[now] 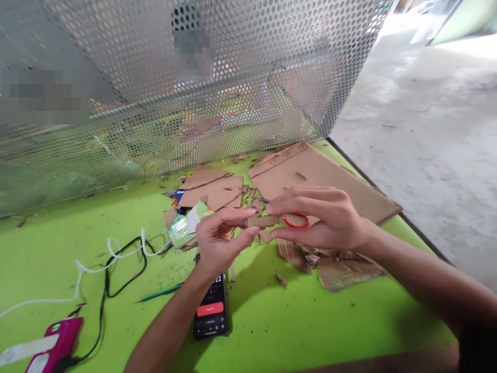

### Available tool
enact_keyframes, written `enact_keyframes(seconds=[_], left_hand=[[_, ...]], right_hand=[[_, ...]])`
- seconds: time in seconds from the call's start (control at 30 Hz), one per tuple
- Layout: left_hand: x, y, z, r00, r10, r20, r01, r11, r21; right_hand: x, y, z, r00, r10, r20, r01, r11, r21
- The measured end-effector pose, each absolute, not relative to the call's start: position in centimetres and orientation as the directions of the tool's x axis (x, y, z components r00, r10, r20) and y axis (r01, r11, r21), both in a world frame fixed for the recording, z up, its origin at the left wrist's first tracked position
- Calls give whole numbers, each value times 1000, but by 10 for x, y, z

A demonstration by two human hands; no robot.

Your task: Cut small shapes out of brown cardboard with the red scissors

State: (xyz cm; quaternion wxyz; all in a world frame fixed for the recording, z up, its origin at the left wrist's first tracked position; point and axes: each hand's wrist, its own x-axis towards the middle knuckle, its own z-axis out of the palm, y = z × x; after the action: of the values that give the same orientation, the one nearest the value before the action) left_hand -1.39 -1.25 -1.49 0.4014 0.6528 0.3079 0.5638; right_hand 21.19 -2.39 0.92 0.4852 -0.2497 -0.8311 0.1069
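Over a green table [128,331], the left hand [217,235] pinches a cardboard piece [263,221] between thumb and fingers; the right hand [330,217] curves opposite around a red ring [298,226], its exact grip I cannot tell. Beyond the fingers lie cardboard sheets [322,178]; nearer, the left arm [176,316] partly covers a phone [212,311].

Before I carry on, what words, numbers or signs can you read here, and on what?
"22": on the phone screen, its start hidden behind the left forearm.
Red button on that screen: lettering too small to read.
Remaining phone text: too small.
Magenta device: green mark, too blurred to read.
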Motion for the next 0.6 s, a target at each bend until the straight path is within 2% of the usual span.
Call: enact_keyframes(seconds=[0.27, 0.37, 0.6], left_hand=[[-20, -10, -20, 189, 735, 651, 50, -670, 741], [-23, -10, -23, 210, 692, 691, 38, -712, 702], [-22, -11, -20, 171, 693, 700, 5, -711, 703]], right_hand=[[214, -31, 13, -455, 404, 794, 371, 896, -243], [215, -32, 15, -487, 365, 793, 382, 906, -183], [215, -32, 17, -468, 359, 807, 391, 904, -176]])
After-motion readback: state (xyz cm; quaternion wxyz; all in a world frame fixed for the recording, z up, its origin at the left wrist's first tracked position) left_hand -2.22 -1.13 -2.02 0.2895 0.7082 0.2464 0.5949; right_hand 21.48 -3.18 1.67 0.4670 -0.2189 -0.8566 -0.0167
